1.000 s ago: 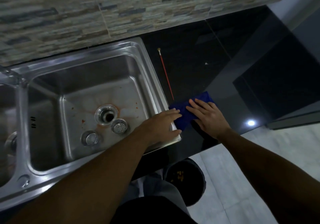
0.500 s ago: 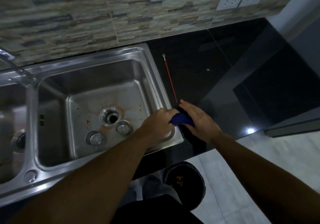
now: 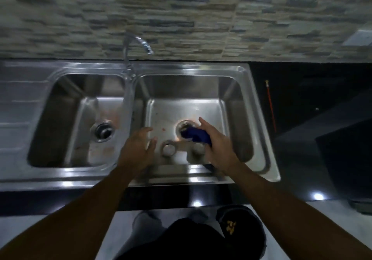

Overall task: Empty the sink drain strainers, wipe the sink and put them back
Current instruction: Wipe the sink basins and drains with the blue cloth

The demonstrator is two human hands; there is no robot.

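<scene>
A steel double sink point(image 3: 60, 179) is set in a black counter point(image 3: 302, 90) below a stone-tiled wall point(image 3: 181, 18). The left basin point(image 3: 60, 118) has its drain fitting point(image 3: 102, 131) in place, with faint reddish stains on the floor around it. A curved tap point(image 3: 138, 42) rises from the divider between the basins.

The left hand point(image 3: 138, 149) hovers over the near left part of the right basin point(image 3: 237, 118), fingers spread and relaxed, holding nothing. Just to its right a round strainer point(image 3: 168, 149) sits on the basin floor. A second strainer point(image 3: 198, 149) sits beside it, blurred, its right edge behind the right hand point(image 3: 216, 149). The open drain hole point(image 3: 184, 126) lies just behind them, ringed by orange stains. The right hand grips a bunched blue cloth point(image 3: 196, 135) at the near right edge of that hole; whether the cloth touches the steel cannot be told.

On the counter to the right lies a thin red stick point(image 3: 270, 106). On the floor below stands a dark bin point(image 3: 261, 231) with yellowish scraps inside.
</scene>
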